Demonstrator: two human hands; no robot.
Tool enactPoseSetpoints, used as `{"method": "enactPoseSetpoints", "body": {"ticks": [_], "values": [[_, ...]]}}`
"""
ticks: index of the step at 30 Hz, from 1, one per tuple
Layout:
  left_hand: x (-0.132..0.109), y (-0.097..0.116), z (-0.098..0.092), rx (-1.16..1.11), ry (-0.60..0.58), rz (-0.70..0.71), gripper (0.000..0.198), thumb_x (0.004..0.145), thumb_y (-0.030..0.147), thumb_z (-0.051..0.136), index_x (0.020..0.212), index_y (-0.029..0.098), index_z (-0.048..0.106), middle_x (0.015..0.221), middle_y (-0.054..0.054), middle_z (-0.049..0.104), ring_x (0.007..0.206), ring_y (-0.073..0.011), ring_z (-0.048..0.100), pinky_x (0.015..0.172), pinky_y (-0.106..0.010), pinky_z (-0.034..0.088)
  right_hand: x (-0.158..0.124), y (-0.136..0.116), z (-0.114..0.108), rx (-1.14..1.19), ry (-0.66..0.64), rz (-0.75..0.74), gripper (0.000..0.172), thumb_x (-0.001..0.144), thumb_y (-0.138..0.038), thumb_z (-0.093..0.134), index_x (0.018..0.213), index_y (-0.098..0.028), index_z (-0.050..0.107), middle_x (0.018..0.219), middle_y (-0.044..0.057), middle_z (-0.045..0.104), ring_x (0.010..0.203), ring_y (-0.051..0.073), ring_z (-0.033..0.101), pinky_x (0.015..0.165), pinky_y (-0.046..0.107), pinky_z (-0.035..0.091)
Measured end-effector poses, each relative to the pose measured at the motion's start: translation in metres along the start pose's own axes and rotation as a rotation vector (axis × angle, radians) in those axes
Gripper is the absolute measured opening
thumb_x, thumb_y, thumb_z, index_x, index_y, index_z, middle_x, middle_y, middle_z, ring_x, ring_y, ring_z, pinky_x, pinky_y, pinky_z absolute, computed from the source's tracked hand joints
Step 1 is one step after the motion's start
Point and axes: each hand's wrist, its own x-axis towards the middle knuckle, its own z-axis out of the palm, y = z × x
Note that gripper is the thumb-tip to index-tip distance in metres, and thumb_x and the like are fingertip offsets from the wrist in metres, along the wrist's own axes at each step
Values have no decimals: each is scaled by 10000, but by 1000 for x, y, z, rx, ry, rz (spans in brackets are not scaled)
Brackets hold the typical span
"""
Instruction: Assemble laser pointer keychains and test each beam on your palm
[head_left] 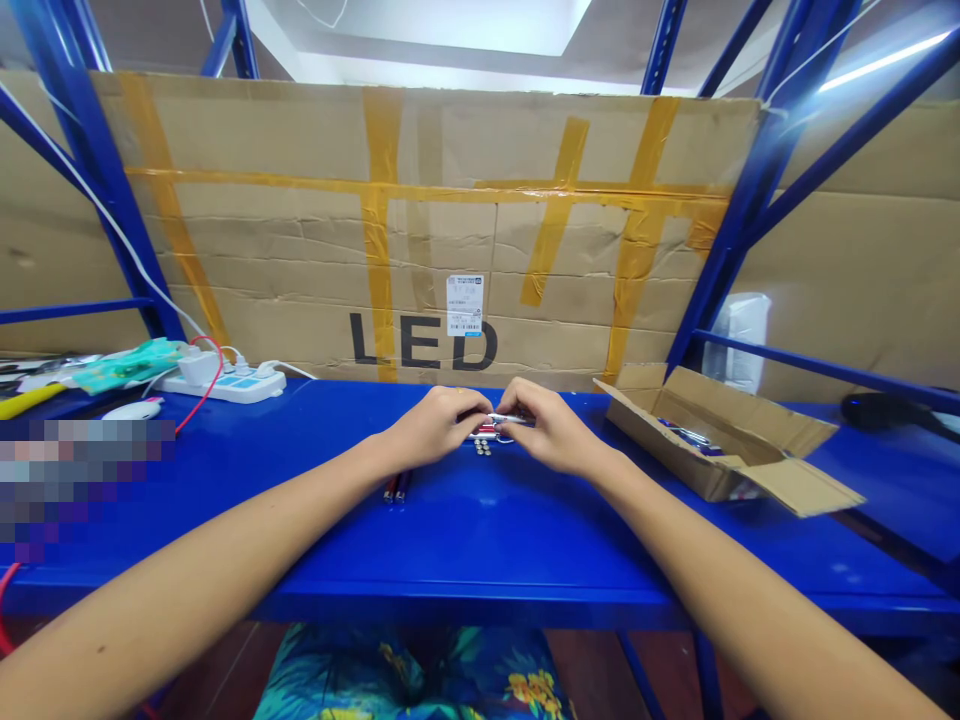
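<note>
My left hand (439, 425) and my right hand (546, 428) meet over the middle of the blue table, fingertips pinched close together. Between them is a slim silver pen-like thing (504, 419), gripped by the right fingers and reaching to the left fingertips. Just below it, a short red and silver piece (486, 430) shows by the left thumb; whether it is held or lying there I cannot tell. Several small round silver button cells (483, 449) lie in front of the fingers. Beside my left wrist are two slim dark tubes (394, 490) with shiny ends, partly covered by the forearm.
An open cardboard box (705, 480) with slim items inside stands at right. A white power strip (225, 384) with plugs sits at back left, near a red cable (214, 385) and a cluttered pile (90, 372). Taped cardboard (300, 260) walls the table's back.
</note>
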Motion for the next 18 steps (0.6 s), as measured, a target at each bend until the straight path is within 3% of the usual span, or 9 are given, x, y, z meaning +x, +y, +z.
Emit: {"method": "enactPoseSetpoints", "body": {"ticks": [3, 10, 18], "values": [[0, 1, 0, -5, -3, -5, 120, 878, 137, 564, 902, 156, 680, 837, -33, 730, 718, -128, 663, 663, -237, 497, 0, -1, -2, 22, -9, 15, 25, 836, -166, 585, 812, -171, 587, 786, 30, 595, 716, 148, 533, 654, 279, 411], [-3, 0, 4, 75, 47, 74, 126, 895, 146, 543, 919, 149, 666, 825, -40, 718, 718, -136, 660, 662, -251, 505, 2, -4, -4, 27, -45, 57, 114, 849, -143, 540, 816, -161, 648, 783, 45, 667, 744, 165, 591, 705, 299, 437], [-3, 0, 5, 120, 1, 105, 148, 920, 163, 505, 935, 150, 652, 834, -50, 708, 733, -141, 656, 674, -265, 514, 3, 3, -2, 332, -166, 319, 166, 861, -259, 523, 759, -154, 601, 597, -7, 582, 536, 119, 534, 558, 261, 417]]}}
